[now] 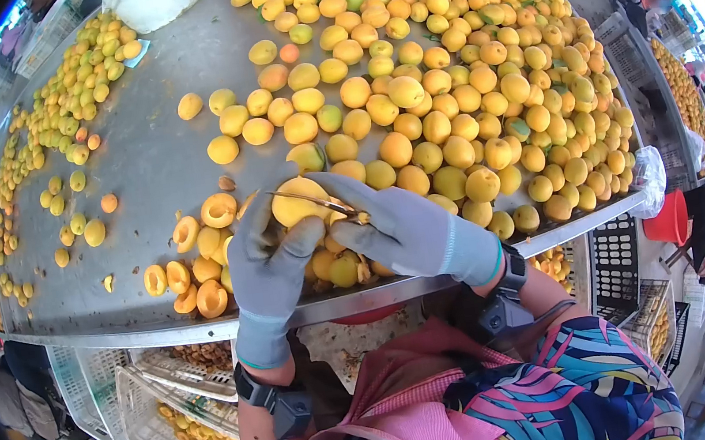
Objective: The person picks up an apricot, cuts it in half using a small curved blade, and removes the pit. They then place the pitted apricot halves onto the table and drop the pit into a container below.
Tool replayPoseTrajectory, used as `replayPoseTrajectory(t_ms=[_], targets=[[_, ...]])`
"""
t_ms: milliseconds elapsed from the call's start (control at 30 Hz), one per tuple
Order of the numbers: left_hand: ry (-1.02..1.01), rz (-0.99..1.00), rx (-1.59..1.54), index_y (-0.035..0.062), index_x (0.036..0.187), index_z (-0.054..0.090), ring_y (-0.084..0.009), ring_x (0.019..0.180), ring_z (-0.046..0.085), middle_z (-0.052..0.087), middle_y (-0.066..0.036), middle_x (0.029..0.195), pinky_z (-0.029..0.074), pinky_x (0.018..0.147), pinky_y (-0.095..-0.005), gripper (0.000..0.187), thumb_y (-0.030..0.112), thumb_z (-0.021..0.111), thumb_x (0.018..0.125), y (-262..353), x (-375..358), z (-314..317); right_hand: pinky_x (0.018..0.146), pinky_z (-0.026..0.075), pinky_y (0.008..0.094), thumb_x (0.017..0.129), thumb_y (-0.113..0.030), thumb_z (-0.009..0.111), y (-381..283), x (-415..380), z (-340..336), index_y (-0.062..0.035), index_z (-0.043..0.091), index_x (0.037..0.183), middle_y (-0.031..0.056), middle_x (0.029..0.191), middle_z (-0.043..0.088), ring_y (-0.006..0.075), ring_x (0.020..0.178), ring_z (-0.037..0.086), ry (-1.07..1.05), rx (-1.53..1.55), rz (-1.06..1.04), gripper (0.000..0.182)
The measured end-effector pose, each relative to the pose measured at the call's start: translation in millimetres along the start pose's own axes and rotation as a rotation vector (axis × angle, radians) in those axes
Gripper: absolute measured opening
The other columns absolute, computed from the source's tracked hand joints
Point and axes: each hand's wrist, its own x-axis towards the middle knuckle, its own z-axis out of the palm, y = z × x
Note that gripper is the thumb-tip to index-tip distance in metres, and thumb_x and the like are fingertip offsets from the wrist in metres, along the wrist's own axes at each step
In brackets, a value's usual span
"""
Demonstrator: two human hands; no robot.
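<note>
The gloved left hand grips a yellow apricot over the metal table, and the gloved right hand pinches a thin blade across it. Halved apricots lie just left; whole apricots spread beyond, mostly rightward.

Whole apricots left and right on the table — halved apricots between, by its near edge — crates below.
</note>
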Motion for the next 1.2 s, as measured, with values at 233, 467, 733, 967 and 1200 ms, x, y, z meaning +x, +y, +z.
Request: replayPoseTrajectory(t_ms=[233,467,733,967,1200], targets=[[0.134,-0.177,-0.650,-0.0046,0.123,0.052,-0.0146,0.100,0.059,0.061,-0.009,0.112,0.048,0.088,-0.0276,0.046,0.019,0.068,0.087,-18.9,-3.9,14.2,0.053,0.047,0.0403,0.094,-0.036,0.051,11.8,7.1,19.2,-0.0011,0.034,0.138,0.0178,0.070,0.062,0.0324,0.057,0.062,0.259,0.072,-0.238,0.059],[0.080,0.066,0.128,-0.0039,0.120,0.055,-0.0136,0.097,0.060,0.063,-0.008,0.109,0.049,0.085,-0.0272,0.043,0.021,0.068,0.087,-1.1,-3.3,8.7,0.059,0.049,0.0431,0.093,-0.035,0.051,-3.0,2.5,-3.0,-0.0012,0.032,0.138,0.0199,0.082,0.063,0.0345,0.067,0.064,-0.029,-0.056,0.025,0.059],[0.178,-0.209,-0.453,-0.0050,0.118,0.055,-0.0107,0.093,0.058,0.062,-0.005,0.106,0.047,0.083,-0.0248,0.038,0.017,0.065,0.089,-13.5,-8.4,18.7,0.050,0.040,0.0380,0.092,-0.022,0.054,7.5,4.1,19.2,-0.0044,0.028,0.143,0.0156,0.059,0.054,0.0309,0.053,0.057,0.200,0.029,-0.178,0.060],[0.137,0.080,0.263,-0.0042,0.117,0.056,-0.0098,0.087,0.058,0.062,-0.005,0.102,0.047,0.078,-0.0230,0.036,0.020,0.063,0.090,-8.4,-5.9,5.2,0.051,0.041,0.0387,0.091,-0.020,0.054,6.0,7.9,19.1,-0.0069,0.025,0.145,0.0171,0.061,0.054,0.0324,0.055,0.057,0.155,0.001,-0.166,0.062],[0.192,-0.156,-0.181,-0.0055,0.123,0.051,-0.0101,0.090,0.058,0.062,-0.006,0.103,0.049,0.080,-0.0246,0.045,0.021,0.064,0.090,-5.4,-10.3,11.2,0.050,0.041,0.0392,0.090,-0.020,0.055,2.6,4.0,21.5,-0.0072,0.025,0.144,0.0173,0.062,0.055,0.0326,0.055,0.057,0.127,-0.055,-0.092,0.063]])
